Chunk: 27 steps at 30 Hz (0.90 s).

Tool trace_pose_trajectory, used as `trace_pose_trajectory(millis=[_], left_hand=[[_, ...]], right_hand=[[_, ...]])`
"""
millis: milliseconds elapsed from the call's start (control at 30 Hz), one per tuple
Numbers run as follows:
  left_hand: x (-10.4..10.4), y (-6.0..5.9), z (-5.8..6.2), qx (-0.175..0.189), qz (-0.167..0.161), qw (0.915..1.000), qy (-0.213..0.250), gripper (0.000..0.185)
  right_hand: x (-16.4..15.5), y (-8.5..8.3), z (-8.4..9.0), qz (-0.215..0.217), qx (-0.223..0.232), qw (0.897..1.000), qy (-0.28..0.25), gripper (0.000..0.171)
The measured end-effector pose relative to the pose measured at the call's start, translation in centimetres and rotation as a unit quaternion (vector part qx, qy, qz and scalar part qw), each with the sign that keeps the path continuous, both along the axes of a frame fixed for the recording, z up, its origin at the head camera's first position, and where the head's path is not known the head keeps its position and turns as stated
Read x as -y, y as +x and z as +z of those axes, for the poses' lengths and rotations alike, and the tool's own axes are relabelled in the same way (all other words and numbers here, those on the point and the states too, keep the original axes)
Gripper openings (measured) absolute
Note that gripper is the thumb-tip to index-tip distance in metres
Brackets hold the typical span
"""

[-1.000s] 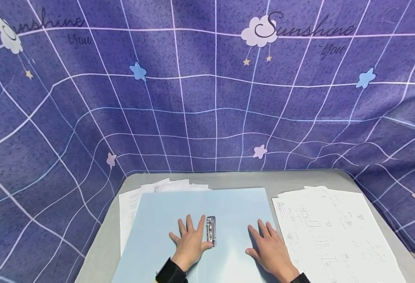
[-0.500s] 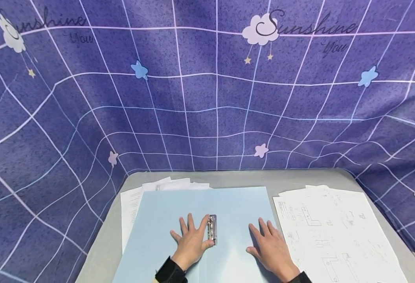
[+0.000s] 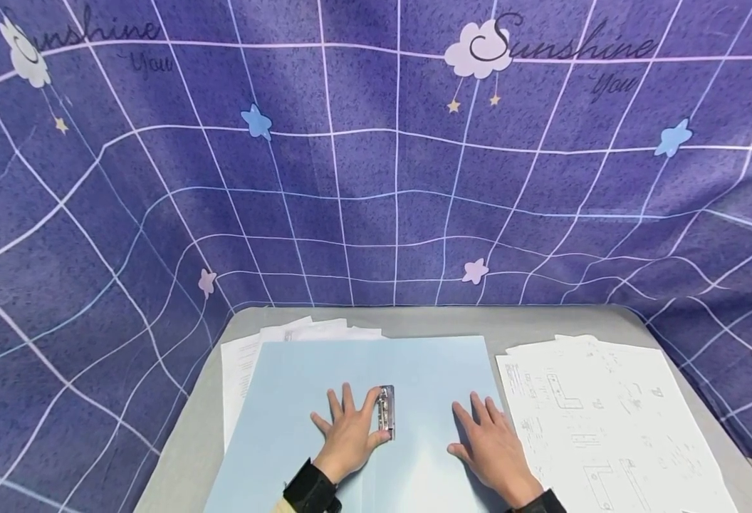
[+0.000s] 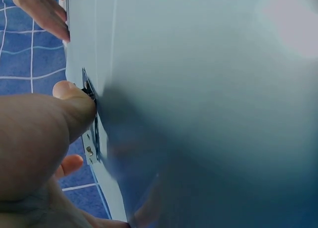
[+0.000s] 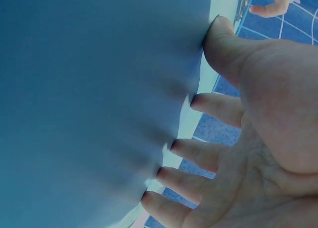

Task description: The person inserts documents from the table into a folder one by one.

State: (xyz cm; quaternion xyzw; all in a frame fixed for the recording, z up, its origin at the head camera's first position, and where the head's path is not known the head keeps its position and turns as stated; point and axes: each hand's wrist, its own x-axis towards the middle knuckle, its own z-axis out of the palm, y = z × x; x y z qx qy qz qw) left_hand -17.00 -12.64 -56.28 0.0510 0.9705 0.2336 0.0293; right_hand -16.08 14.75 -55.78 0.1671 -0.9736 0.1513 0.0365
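A: Tell first about the blue folder (image 3: pixel 427 377).

B: Laid open and flat on the middle of the grey tabletop (image 3: pixel 184 442), with a metal clip (image 3: pixel 387 412) just beside its fold.

A: And about the left hand (image 3: pixel 345 436)?

B: Fingers widely spread, with the thumb pressed on the near end of the clip and the forefinger at its far end; the other three stretched over the left half of the folder.

A: And about the right hand (image 3: pixel 494 449)?

B: Also with spread fingers, resting by their tips on the right half, near to the edge, and holding nothing.

A: Anything at the sides?

B: Yes: at left, printed sheets (image 3: pixel 238 370), partly covered by the folder; at right, just beside it, a pile of line drawings (image 3: pixel 613 427). Behind, a purple cloth (image 3: pixel 350 164) with pale grid lines.
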Motion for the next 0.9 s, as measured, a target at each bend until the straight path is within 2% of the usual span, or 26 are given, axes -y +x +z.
trace_pose_trajectory(millis=[167, 300, 633, 733, 900], left_hand=[[-0.3, 0.0, 0.0, 0.007, 0.005, 0.9999, 0.006, 0.08], [0.2, 0.1, 0.0, 0.01, -0.007, 0.9998, 0.019, 0.076], [0.8, -0.1, 0.0, -0.007, -0.049, 0.9965, 0.067, 0.043], [1.1, 0.0, -0.1, -0.003, -0.048, 0.9961, 0.074, 0.037], [1.7, 0.2, -0.2, -0.031, -0.041, 0.9939, 0.097, 0.026]], right_hand=[[-0.1, 0.0, -0.2, 0.0, 0.007, 1.0, 0.005, 0.068], [-0.1, 0.0, -0.3, 0.002, 0.002, 1.0, -0.001, 0.068], [-0.7, -0.1, 0.2, 0.0, -0.026, 1.0, 0.008, 0.068], [-0.6, -0.1, 0.0, 0.007, -0.032, 0.999, 0.001, 0.068], [-0.3, -0.3, -0.6, 0.018, -0.048, 0.999, -0.008, 0.068]])
